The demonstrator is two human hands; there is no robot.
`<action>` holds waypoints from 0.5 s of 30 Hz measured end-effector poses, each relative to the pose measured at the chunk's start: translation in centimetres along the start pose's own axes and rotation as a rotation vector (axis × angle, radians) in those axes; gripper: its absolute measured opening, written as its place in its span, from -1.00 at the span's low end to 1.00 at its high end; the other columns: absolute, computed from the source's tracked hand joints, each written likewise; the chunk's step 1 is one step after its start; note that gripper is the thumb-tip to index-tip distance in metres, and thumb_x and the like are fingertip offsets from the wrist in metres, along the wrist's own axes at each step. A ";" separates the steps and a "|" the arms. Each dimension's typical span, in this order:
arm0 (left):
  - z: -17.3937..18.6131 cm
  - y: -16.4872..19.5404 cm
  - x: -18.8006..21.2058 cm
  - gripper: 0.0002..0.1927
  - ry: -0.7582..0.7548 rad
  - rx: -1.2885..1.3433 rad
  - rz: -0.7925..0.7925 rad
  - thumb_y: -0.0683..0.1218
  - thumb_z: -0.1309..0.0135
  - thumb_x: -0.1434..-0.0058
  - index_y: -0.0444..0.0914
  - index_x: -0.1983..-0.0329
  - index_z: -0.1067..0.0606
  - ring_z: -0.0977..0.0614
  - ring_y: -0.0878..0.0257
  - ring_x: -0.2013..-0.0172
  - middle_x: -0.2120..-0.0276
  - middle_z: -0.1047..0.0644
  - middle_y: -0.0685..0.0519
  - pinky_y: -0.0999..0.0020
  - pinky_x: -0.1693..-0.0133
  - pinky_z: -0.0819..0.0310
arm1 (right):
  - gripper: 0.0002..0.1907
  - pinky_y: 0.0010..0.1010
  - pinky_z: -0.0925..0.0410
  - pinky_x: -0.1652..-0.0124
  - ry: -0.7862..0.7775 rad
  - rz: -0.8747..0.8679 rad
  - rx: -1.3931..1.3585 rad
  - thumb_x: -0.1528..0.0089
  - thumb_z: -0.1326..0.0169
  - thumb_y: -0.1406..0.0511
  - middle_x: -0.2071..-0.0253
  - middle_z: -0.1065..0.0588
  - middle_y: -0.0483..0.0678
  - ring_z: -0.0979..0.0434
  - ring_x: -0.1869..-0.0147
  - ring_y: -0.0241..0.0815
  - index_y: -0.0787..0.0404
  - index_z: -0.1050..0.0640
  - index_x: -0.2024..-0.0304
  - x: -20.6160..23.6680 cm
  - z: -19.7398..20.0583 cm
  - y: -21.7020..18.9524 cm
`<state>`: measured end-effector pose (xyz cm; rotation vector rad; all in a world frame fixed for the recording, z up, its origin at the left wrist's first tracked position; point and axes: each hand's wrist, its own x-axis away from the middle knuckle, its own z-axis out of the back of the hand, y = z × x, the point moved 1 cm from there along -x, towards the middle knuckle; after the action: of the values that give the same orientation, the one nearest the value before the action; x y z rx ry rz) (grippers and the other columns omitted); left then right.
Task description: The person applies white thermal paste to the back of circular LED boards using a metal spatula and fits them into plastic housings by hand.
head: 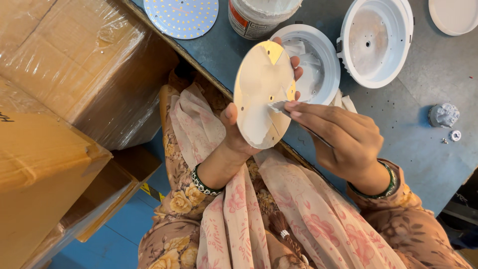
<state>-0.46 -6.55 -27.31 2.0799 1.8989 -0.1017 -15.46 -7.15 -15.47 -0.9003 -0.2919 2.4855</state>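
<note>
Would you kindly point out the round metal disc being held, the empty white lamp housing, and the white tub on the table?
round metal disc point(261, 94), head view, on its paste-smeared face.
empty white lamp housing point(374, 42), head view, on its inner base.
white tub point(259, 17), head view, on its side wall.

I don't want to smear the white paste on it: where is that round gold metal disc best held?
By its bare rim, from the edge. The round gold metal disc is thin, flat and stands tilted, its broad face coated with white paste. The left hand pinches it so: thumb on the lower-left edge, fingertips at the far rim, leaving the face free for the right hand.
</note>
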 end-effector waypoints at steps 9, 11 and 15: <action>1.5 -0.2 -0.1 0.16 0.074 -0.076 -0.150 0.43 -0.18 -0.22 -0.19 -0.65 0.09 -0.27 0.10 -0.35 -0.35 -0.23 -0.09 0.21 -0.34 -0.33 | -0.71 -0.31 -0.55 0.10 -0.100 0.016 -0.101 -0.15 -0.15 0.59 0.06 -0.61 0.16 -0.70 0.00 0.04 0.41 -0.55 0.07 0.8 -0.8 -0.9; 1.9 0.0 -0.3 0.14 0.127 -0.091 -0.169 0.45 -0.15 -0.23 -0.15 -0.64 0.09 -0.26 0.08 -0.38 -0.38 -0.22 -0.09 0.18 -0.35 -0.31 | -0.72 -0.33 -0.55 0.14 -0.116 0.028 -0.113 -0.15 -0.13 0.61 0.09 -0.62 0.14 -0.70 0.05 -0.01 0.41 -0.56 0.08 1.0 -0.5 -1.1; 2.4 0.7 -0.7 0.13 0.151 -0.083 -0.188 0.50 -0.10 -0.21 -0.12 -0.62 0.08 -0.26 0.03 -0.44 -0.44 -0.20 -0.12 0.10 -0.37 -0.28 | -0.72 -0.36 -0.59 0.20 -0.045 0.003 -0.092 -0.12 -0.04 0.69 0.18 -0.62 0.12 -0.73 0.14 -0.03 0.41 -0.56 0.16 1.2 0.6 -1.1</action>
<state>0.58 -7.94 -29.26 1.9001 2.1460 0.0917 -16.22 -5.66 -15.31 -0.8826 -0.4235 2.5155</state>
